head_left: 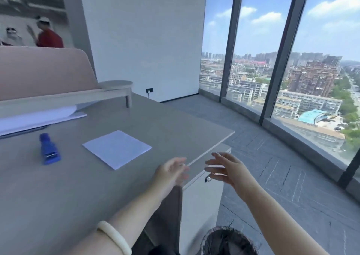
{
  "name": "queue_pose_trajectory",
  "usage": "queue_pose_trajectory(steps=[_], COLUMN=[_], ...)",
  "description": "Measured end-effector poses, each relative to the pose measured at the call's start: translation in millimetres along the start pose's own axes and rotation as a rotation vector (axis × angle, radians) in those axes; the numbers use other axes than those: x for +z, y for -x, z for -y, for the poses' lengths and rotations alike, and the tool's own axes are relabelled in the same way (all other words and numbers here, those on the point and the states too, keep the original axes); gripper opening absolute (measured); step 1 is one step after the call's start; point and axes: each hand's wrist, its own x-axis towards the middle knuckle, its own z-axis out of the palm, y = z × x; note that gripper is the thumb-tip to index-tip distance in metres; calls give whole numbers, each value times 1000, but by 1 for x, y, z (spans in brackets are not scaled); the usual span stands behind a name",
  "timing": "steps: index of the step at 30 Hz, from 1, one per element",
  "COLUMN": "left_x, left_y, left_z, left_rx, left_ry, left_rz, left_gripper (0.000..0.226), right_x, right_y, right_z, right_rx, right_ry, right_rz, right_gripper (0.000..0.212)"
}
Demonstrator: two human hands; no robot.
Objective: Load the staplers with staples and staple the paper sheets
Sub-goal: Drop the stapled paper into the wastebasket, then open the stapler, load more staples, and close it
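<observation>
**Two empty hands off the tabletop edge, stapler and paper lying apart**

One grey tabletop [81,186] fills the left and middle of the view, its right edge running diagonally toward the person. Beyond it stand tall windows [292,79] onto a city, and a pink upholstered bench back [44,71] rises at the far left on a pale wooden frame.

A stack of white sheets [37,116] lies under that frame at the far left edge of the tabletop. Near the middle sits a separate white paper sheet [116,149], flat, turned corner-on to the person.

Both forearms reach forward over the right edge of the tabletop. The left hand [171,172] hovers above the edge, fingers loosely spread — its grip is released and holds nothing. The right hand [228,169] is beside it, past the edge and over the floor, fingers splayed, its grip likewise released and empty. The hands are near each other but not touching. A pale bangle [115,235] circles the left wrist.

The blue stapler [49,149] lies on the tabletop left of the paper sheet — apart from it and well away from both hands.
</observation>
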Motion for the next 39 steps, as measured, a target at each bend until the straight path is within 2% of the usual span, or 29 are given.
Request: queue_pose_trajectory(steps=[4,9,14,18,20,22,25,27,30,32,36,39], left_x=[-72,-167,-250,-303,-329,-354,-373,-377,-378,-383,-413,-436], left_y=[41,100,161,193,202,208,211,211,214,222,230,213], left_z=[-13,-16,-19,-13,-4,8,20,25,26,26,22,17], left_rx=[89,108,162,198,133,-15,-210,-246,-230,-236,-205,-262], left_ry=[-68,-166,-304,-543,-750,-919,-990,-998,-1057,-1088,-1014,-983], left_rz=[-137,-288,-562,-769,-825,-842,-755,-701,-722,-817,-1175,-1315], left_gripper=[18,23,21,33,34,44,51,44,31,28,24,23], right_x=[100,214,299,347,366,382,404,414,422,424,428,431], right_y=[9,17,22,24,23,21,17,14,8,3,-6,-11], right_z=[12,-6,-37,-58,-65,-71,-76,-79,-84,-87,-88,-84], right_rx=[-54,-61,-17,-11,-39,-74,-129,-167,-212,-223,-251,-341], right_ry=[94,223,282,335,359,390,440,473,502,506,460,472], right_rz=[238,506,643,708,709,696,684,668,624,604,535,440], right_gripper=[20,21,14,18,16,15,14,16,19,20,22,20])
